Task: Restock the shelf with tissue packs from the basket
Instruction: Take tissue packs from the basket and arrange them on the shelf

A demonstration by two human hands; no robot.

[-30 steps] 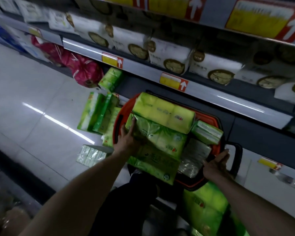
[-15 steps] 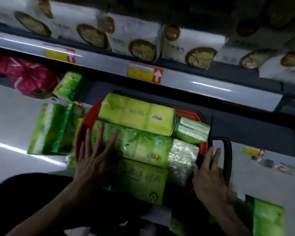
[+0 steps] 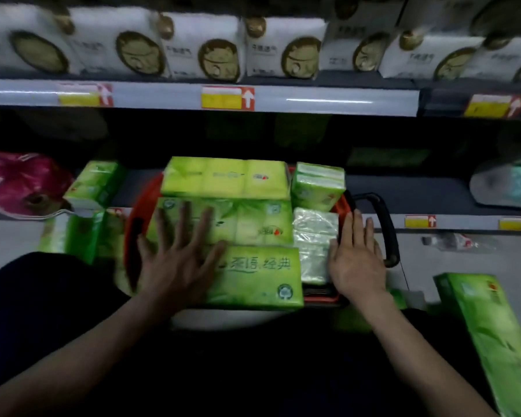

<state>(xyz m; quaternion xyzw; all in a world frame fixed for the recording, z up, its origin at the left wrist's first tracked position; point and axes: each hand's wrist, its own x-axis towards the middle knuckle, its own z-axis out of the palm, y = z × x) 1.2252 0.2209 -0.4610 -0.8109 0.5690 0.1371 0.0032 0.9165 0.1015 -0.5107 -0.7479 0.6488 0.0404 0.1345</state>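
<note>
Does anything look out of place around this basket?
Yes. One long green tissue pack lies on the floor right of the basket, and more green packs stand on the floor at its left.

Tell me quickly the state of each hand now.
Left hand: open, spread over the green tissue packs.
Right hand: open, holding nothing.

Left hand [image 3: 178,260] lies flat, fingers spread, on green tissue packs [image 3: 253,275] piled in the red basket [image 3: 139,212]; right hand [image 3: 355,260] rests open at its right rim, below the shelf [image 3: 328,99]
</note>
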